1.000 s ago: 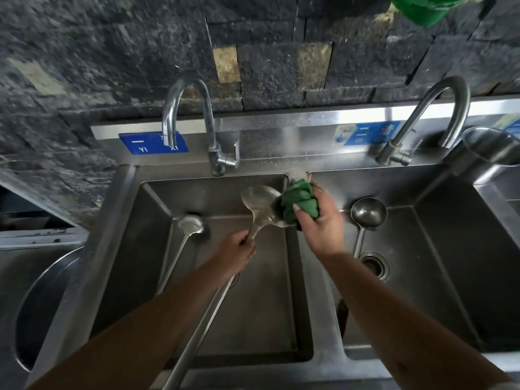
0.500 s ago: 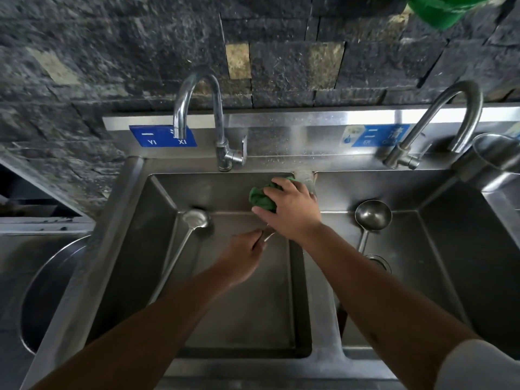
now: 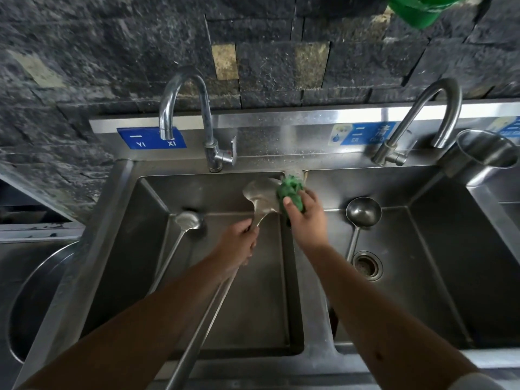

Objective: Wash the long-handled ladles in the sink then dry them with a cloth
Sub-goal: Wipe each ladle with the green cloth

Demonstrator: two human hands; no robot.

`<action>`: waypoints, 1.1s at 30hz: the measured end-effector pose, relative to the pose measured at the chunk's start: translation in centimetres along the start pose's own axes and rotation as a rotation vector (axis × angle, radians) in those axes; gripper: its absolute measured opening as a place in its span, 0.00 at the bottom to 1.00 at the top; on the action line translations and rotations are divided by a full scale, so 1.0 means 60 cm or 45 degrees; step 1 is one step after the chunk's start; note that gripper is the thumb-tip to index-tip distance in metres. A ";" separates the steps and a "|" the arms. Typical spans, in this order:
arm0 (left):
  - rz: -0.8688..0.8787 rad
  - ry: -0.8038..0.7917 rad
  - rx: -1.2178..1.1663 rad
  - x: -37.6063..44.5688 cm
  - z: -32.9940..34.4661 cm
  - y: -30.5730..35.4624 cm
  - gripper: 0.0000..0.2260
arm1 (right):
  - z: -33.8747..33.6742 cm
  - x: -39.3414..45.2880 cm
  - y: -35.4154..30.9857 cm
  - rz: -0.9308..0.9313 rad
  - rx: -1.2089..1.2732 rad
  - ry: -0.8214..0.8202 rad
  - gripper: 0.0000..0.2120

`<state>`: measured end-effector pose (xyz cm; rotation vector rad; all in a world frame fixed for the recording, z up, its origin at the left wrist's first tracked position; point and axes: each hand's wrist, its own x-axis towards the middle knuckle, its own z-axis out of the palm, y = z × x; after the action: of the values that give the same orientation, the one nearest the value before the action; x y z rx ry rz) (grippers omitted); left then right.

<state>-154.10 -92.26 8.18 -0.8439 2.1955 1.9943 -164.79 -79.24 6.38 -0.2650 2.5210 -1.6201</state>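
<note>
A: Basins' contents?
B: Left steel sink basin (image 3: 126, 249): one long-handled steel ladle (image 3: 187, 220). Right steel basin (image 3: 450, 263): another round-bowled ladle (image 3: 363, 212).
A: Grips?
B: Left hand (image 3: 236, 246) closed around third ladle's handle (image 3: 261, 197); right hand (image 3: 305, 218) clenching green scouring cloth (image 3: 289, 191) against its bowl.

Left hand (image 3: 239, 243) gripping a long-handled ladle (image 3: 261, 197) over the left sink basin (image 3: 157, 249), right hand (image 3: 305, 218) pressing a green cloth (image 3: 289, 190) against its bowl, 2 more ladles (image 3: 187, 220) (image 3: 363, 212) resting in the basins
</note>
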 end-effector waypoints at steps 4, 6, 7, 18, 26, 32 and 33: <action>-0.267 -0.020 -0.043 0.008 0.003 0.013 0.08 | 0.013 -0.031 -0.001 -0.280 -0.234 -0.012 0.20; -0.395 -0.045 -0.004 0.010 -0.011 0.016 0.10 | 0.005 -0.045 0.003 -0.341 -0.187 -0.025 0.19; -0.396 -0.042 0.086 0.011 -0.019 0.015 0.10 | 0.001 -0.051 0.006 -0.328 -0.081 0.007 0.19; -0.154 -0.016 0.318 0.012 -0.033 0.034 0.12 | -0.026 -0.045 -0.036 -0.152 0.713 0.237 0.15; -0.095 -0.256 0.323 -0.008 0.013 0.041 0.13 | 0.008 0.007 -0.023 -0.813 -1.096 -0.247 0.30; -0.212 -0.146 0.238 -0.007 0.012 0.028 0.12 | 0.008 0.031 0.017 -0.578 -1.241 -0.444 0.23; -0.215 -0.149 0.265 -0.007 0.012 0.025 0.12 | 0.009 0.028 0.018 -0.566 -1.230 -0.423 0.21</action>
<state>-154.64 -91.41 9.60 -0.8314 2.1408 1.6610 -166.40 -79.67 5.16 -1.1261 2.8499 -0.2250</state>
